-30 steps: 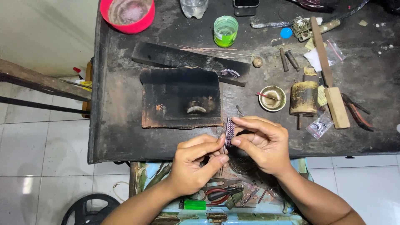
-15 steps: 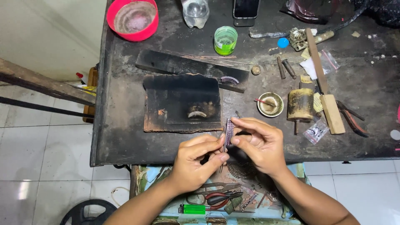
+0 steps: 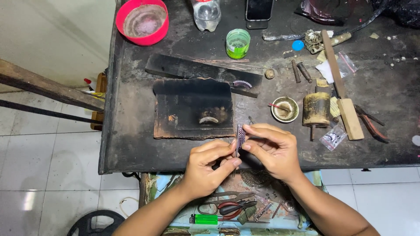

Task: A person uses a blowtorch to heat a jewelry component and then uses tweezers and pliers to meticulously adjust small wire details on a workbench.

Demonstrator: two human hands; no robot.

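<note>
A small flat beaded metal strip [image 3: 239,134] is held upright over the front of the dark workbench [image 3: 131,144]. My right hand [image 3: 273,150] pinches its upper part between thumb and fingers. My left hand [image 3: 208,166] grips its lower end from the left. Both hands touch each other at the strip. Just behind them lies a charred black board [image 3: 188,107] with a curved metal piece [image 3: 209,120] on it.
A long black block [image 3: 192,70] with a coiled piece [image 3: 242,84], thin wires, a green cup [image 3: 237,43], red bowl [image 3: 141,21], small brass bowl [image 3: 284,109], wooden-handled file [image 3: 343,96], pliers [image 3: 372,124]. An open drawer [image 3: 227,209] with scissors and a green lighter sits below.
The view has shifted slightly. My hands stay together on the strip, with small finger adjustments.
</note>
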